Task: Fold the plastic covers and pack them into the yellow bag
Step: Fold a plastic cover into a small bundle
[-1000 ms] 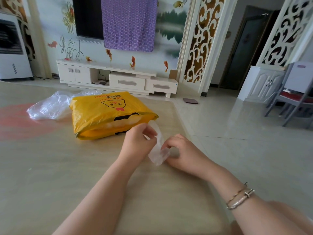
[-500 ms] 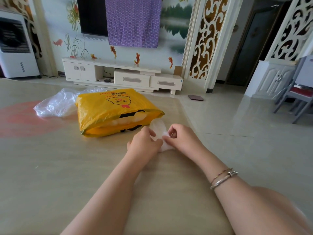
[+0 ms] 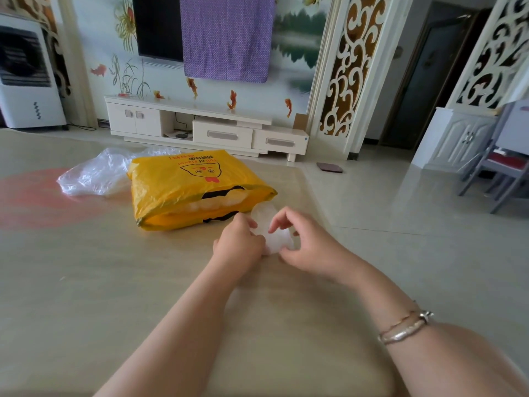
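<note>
Both hands have edged closer to the yellow bag (image 3: pixel 189 190) since a second ago, and the small plastic cover (image 3: pixel 270 234) between them is now bunched tighter and shorter instead of hanging as a loose strip. The left hand (image 3: pixel 239 245) has a narrow grip, fingers curled on the cover's left edge, with its fingertips hidden behind its own knuckles. The right hand (image 3: pixel 303 242) pinches the cover from the right, its index finger bent over the top and thumb tucked below; much of the cover is masked by the two hands, so its folds are hard to make out. The cover sits low over the tabletop (image 3: pixel 86 282), just beside the near right corner of the yellow bag, its top edge overlapping the bag's open mouth in this view. Pale contents show through that mouth, but what they are is unclear. A bracelet (image 3: pixel 406 328) circles the right wrist.

Behind the bag on its left lies a crumpled clear plastic sheet (image 3: pixel 91 176), partly hidden by it. Farther off stand a white TV cabinet (image 3: pixel 206 127), a purple cloth (image 3: pixel 226 35) draped over a dark screen, a white fan unit (image 3: pixel 27 78) cut off at the left edge, and a chair (image 3: pixel 503 161) cut off at the right.
</note>
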